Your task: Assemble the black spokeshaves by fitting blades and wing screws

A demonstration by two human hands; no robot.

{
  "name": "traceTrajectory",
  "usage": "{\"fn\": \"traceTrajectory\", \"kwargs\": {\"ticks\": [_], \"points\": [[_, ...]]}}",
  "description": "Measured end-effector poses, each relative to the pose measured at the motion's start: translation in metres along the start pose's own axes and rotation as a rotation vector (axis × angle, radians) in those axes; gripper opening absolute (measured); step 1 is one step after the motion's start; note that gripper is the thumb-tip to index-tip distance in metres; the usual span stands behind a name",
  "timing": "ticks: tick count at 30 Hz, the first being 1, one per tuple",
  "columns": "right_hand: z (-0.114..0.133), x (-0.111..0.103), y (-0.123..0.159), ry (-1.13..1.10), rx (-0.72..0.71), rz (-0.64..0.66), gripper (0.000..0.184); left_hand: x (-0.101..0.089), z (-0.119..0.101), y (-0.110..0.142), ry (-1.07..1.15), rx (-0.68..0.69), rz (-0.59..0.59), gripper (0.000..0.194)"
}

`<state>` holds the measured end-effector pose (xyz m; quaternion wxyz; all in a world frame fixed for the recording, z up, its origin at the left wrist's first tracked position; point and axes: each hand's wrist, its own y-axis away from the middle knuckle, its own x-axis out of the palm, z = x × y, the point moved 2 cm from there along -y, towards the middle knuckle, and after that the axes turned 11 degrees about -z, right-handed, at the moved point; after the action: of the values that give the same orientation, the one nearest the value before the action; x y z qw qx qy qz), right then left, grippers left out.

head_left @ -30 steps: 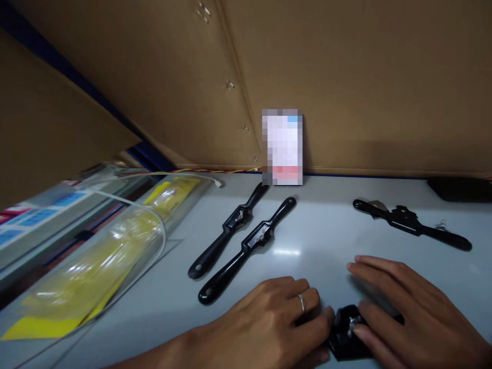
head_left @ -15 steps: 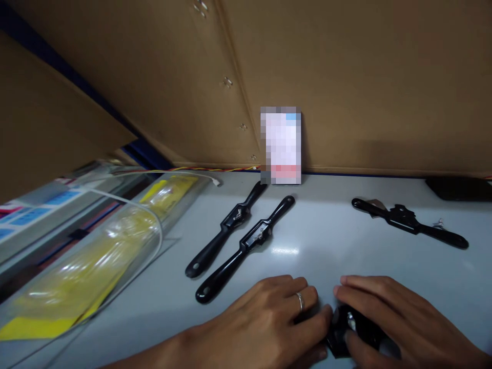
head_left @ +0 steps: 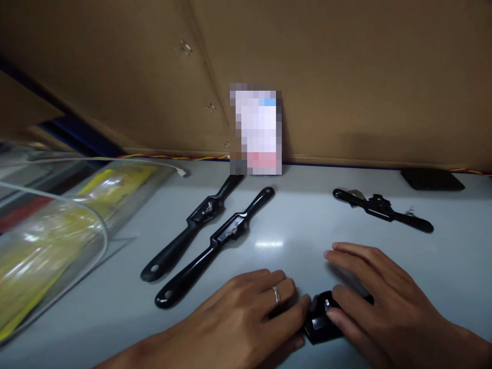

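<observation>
One black tool (head_left: 315,328) is lying on the worktop (head_left: 300,215), its long axis running crosswise from left hand (head_left: 261,315) to right hand (head_left: 380,302); left fingers are clasping its left end, right fingers are pinching its silver screw (head_left: 327,304).

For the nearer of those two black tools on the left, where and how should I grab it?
Probably by its near handle, from above with your left hand: it's slim, bare and slants toward you, while silver hardware crowds the middle.
</observation>
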<state>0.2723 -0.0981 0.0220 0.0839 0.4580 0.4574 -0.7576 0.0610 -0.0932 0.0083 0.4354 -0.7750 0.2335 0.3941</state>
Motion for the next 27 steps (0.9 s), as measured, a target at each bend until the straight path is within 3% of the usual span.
{"fn": "traceTrajectory", "kwargs": {"ticks": [4, 11, 15, 20, 27], "points": [[0.0032, 0.0002, 0.0002, -0.092, -0.056, -0.034, 0.020, -0.0005, -0.0002, -0.0022, -0.006, -0.019, 0.009, 0.015], [0.0008, -0.0007, -0.0006, -0.052, 0.007, 0.016, 0.023, 0.0012, 0.0003, 0.0003, 0.001, -0.003, 0.003, 0.014], [0.0015, 0.0007, 0.0003, -0.159, -0.020, -0.074, 0.023, 0.0024, 0.0007, 0.0005, 0.009, -0.012, -0.001, 0.019], [0.0005, -0.0016, -0.0024, -0.048, -0.029, 0.012, 0.021, 0.0019, 0.0009, 0.0010, 0.022, -0.010, 0.011, 0.020], [0.0021, 0.0003, 0.0014, -0.077, -0.064, -0.037, 0.027, 0.0017, 0.0011, 0.0027, 0.025, -0.017, 0.007, 0.021]]}}
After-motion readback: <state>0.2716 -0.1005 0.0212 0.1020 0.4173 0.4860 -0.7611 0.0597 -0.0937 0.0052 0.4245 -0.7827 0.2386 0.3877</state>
